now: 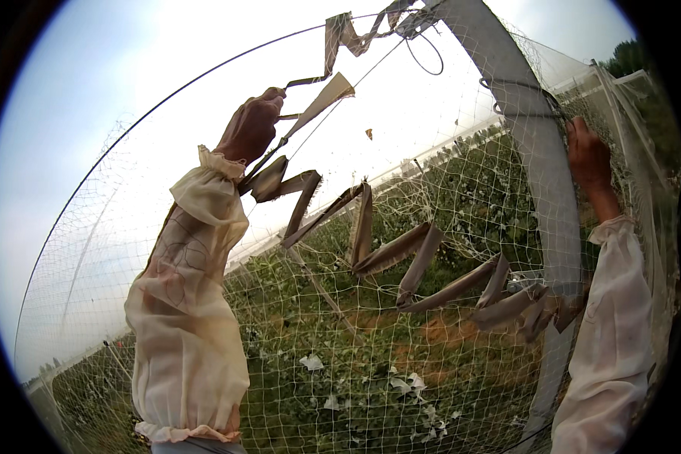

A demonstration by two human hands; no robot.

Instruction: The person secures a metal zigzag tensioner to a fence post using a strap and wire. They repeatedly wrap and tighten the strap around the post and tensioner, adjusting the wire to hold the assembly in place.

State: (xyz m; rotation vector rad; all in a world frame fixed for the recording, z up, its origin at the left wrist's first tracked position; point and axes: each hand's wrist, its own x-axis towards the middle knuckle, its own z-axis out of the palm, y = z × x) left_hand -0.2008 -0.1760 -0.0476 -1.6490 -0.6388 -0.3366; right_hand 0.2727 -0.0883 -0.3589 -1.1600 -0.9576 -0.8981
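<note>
My left hand (251,127), raised at upper left, is closed around a long grey-brown flat strip (301,198). The strip is creased into zigzags and hangs across the white netting (461,363), down toward the post at right. One stiff, pale end of it (327,94) sticks out beside my fist. My right hand (589,160) is up at the right side of a grey concrete post (537,144). Its fingers are curled on a dark wire (533,113) that loops around the post; part of the grip is hidden.
A thin dark cable (166,98) arcs from the post top down to the left, carrying the net. More wire (424,30) is knotted at the post top. Leafy green plants (401,378) grow behind the net. Pale mesh sheeting (624,129) hangs right of the post.
</note>
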